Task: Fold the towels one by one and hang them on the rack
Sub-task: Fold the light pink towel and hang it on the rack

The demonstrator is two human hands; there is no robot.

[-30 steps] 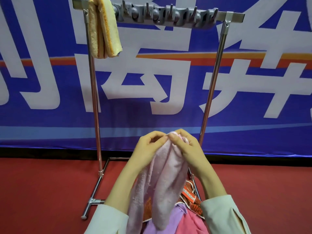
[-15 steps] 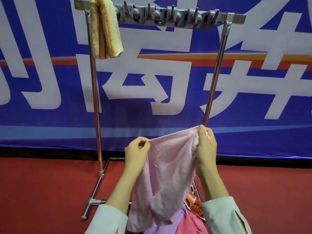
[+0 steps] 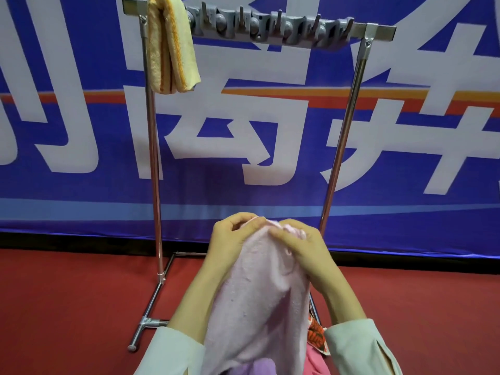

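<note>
Now, pinching the pink towel (image 3: 259, 307) along its top edge with left hand (image 3: 230, 239) and right hand (image 3: 300, 250) side by side, each grip clamped on cloth, corners brought together. Hanging doubled below the fingers, low in front of the rack (image 3: 339, 147), well short of the top bar. Already draped up there at the left end: one folded yellow towel (image 3: 173, 47).

Risky stretch ahead, most likely. Could lose a corner when passing from two grips to one, spilling the fold open onto the spare towels (image 3: 257, 368) underneath. Could also land lopsided over the bar, then slide off by the heavier side. Might catch a loop on the grey hooks (image 3: 270, 24) as well. Worth squaring those edges before lifting.
</note>
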